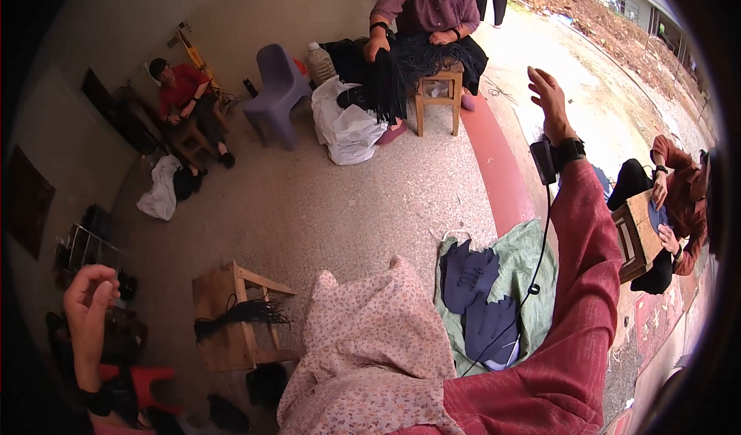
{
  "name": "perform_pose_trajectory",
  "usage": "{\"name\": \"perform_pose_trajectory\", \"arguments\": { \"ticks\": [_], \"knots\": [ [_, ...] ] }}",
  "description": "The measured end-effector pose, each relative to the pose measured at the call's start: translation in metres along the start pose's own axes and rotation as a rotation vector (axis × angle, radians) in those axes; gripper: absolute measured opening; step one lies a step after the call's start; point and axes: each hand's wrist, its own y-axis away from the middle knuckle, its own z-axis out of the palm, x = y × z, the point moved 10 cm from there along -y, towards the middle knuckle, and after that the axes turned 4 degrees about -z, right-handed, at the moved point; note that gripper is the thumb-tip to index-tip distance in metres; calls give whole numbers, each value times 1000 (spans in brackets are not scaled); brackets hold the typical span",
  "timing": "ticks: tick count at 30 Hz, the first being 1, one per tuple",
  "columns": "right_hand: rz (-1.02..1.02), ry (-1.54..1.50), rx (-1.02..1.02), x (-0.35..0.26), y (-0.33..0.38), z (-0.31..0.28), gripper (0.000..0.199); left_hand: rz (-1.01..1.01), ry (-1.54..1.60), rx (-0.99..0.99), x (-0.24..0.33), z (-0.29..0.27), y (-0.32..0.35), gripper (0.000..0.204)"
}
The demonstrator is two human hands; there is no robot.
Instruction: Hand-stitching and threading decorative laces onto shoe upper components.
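My right hand (pixel 549 107) is raised at the upper right with its fingers stretched out, holding nothing. A black band and a small black box with a cable sit at its wrist. My left hand (pixel 88 311) is held up at the far left, fingers loosely curled and nothing visible in them. Between my arms lies a floral apron (pixel 370 319) over my lap. A bundle of dark laces (pixel 241 317) rests on a wooden stool (pixel 216 342), nearest to my left hand. Dark blue shoe uppers (pixel 469 277) lie on a green sack (pixel 532 261) beside my right arm.
Ahead, a person handles a bundle of dark cords (pixel 394 72) over a wooden stool (pixel 440 95), near a purple chair (pixel 282 88) and white sack (pixel 343 126). Another person sits at the far left. One at right works on a blue piece over a stool (pixel 641 234).
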Motion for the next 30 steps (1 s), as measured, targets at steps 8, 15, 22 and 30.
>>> {"name": "perform_pose_trajectory", "arguments": {
  "ticks": [8, 15, 22, 30],
  "knots": [
    [-43, 214, -377, 21, -31, 208, 94, -151, -53, -381, -85, 145, 38, 16],
    [-58, 454, -318, 71, -70, 296, 123, -536, 138, -407, -209, 184, 82, 25],
    [-138, 716, -197, 99, -125, 345, 130, -736, 266, -398, -257, 206, 91, 27],
    [-294, 932, 27, 123, -142, 374, 123, -895, 284, -411, -297, 228, 90, 30]
  ]
}}
